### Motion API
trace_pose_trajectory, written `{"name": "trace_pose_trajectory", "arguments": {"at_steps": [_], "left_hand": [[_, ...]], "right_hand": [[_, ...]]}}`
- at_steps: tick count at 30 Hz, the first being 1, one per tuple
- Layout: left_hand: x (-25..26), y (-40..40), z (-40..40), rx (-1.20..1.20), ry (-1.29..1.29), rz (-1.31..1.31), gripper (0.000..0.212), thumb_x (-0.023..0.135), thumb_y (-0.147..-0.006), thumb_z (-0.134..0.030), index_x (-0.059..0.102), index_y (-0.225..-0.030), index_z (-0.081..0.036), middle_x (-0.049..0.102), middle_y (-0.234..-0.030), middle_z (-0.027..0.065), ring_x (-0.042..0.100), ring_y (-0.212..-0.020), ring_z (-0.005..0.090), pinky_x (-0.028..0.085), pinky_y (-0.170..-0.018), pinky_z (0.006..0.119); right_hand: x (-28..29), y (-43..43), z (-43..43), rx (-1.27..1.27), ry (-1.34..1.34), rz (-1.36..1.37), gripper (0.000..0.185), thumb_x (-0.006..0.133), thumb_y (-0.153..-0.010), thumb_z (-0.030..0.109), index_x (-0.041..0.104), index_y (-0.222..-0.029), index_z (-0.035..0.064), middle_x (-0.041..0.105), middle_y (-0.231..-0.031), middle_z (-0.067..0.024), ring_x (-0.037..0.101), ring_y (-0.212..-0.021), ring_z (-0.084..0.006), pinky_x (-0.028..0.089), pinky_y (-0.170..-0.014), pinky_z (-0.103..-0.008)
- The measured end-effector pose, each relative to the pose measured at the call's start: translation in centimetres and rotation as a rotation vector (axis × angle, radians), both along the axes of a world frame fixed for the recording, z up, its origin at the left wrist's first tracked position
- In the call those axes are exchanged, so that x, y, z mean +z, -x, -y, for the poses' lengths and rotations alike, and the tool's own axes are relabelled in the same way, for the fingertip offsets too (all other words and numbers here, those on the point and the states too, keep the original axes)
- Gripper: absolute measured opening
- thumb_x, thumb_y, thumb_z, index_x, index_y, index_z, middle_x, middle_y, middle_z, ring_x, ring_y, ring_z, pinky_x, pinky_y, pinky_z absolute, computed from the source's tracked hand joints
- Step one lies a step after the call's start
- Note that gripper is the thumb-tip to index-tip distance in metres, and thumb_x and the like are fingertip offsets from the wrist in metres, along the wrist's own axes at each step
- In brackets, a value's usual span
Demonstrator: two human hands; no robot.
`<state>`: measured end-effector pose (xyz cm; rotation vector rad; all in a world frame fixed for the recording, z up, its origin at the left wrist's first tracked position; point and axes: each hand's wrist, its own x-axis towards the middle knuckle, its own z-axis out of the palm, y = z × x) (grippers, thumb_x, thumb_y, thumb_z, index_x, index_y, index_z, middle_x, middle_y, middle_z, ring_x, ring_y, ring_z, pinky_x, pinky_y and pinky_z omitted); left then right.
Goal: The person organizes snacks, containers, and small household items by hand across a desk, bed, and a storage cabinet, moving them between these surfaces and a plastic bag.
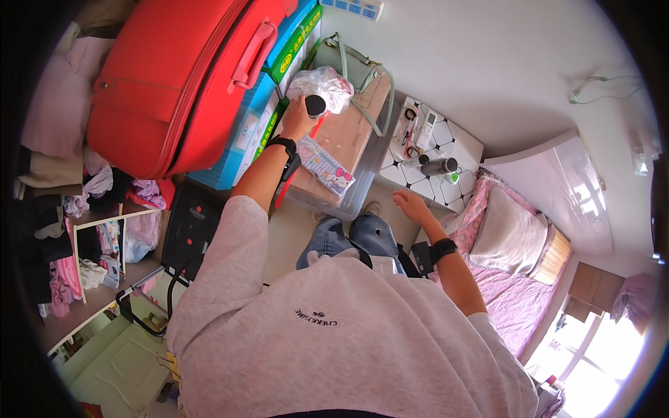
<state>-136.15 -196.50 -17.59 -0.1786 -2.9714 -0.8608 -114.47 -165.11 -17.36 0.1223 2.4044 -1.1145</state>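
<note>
My left hand (297,121) is closed around a small round container with a black top (315,106). It is held above a cardboard box (334,143), right beside a crumpled clear plastic bag (328,90). A red strap (286,190) runs under my left wrist. Below that wrist lies a flat pouch with a cartoon cat print (328,166) on the cardboard. My right hand (411,205) hangs empty with loosely curled fingers, near the front edge of a bedside cabinet with a white-and-black tile-patterned top (405,172).
A red suitcase (157,89) stands on blue boxes (248,125) at left. The cardboard sits on a clear plastic storage bin (360,190); a pale green handbag (339,60) is behind. A dark bottle (438,166) and a white remote control (426,129) lie on the cabinet. A bed (504,298) is at right.
</note>
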Motion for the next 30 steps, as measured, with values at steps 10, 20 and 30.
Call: {"name": "trace_pose_trajectory", "arguments": {"at_steps": [10,20,30], "left_hand": [[0.2,-0.3,-1.3,-0.012,-0.053,-0.144,0.068,0.070,-0.058,-0.030,0.034,-0.112,-0.009,0.046,-0.096,0.0184,0.052,-0.077,0.0356,0.044,-0.065,0.041],[1.1,1.3,-1.7,-0.040,0.009,0.019,0.063,0.070,-0.057,-0.027,0.037,-0.108,-0.011,0.044,-0.097,0.0191,0.052,-0.079,0.0364,0.046,-0.062,0.041],[7.0,-3.4,-5.0,-0.114,-0.204,-0.110,0.058,0.067,-0.056,-0.023,0.043,-0.104,-0.001,0.049,-0.096,0.0211,0.050,-0.087,0.0340,0.042,-0.072,0.040]], "right_hand": [[0.1,-0.7,-1.4,-0.035,-0.015,-0.003,0.029,0.046,-0.079,0.022,0.054,-0.098,0.0024,0.058,-0.090,-0.0155,0.056,-0.085,-0.0265,0.043,-0.074,-0.0321],[-0.2,-1.6,-3.4,-0.075,-0.036,0.042,0.029,0.046,-0.079,0.024,0.054,-0.099,0.0043,0.058,-0.091,-0.0145,0.056,-0.085,-0.0258,0.043,-0.074,-0.0307],[-2.9,-0.3,-3.1,0.000,0.178,0.179,0.031,0.043,-0.084,0.025,0.053,-0.100,0.0007,0.058,-0.080,-0.0063,0.057,-0.072,-0.0130,0.044,-0.063,-0.0225]]}}
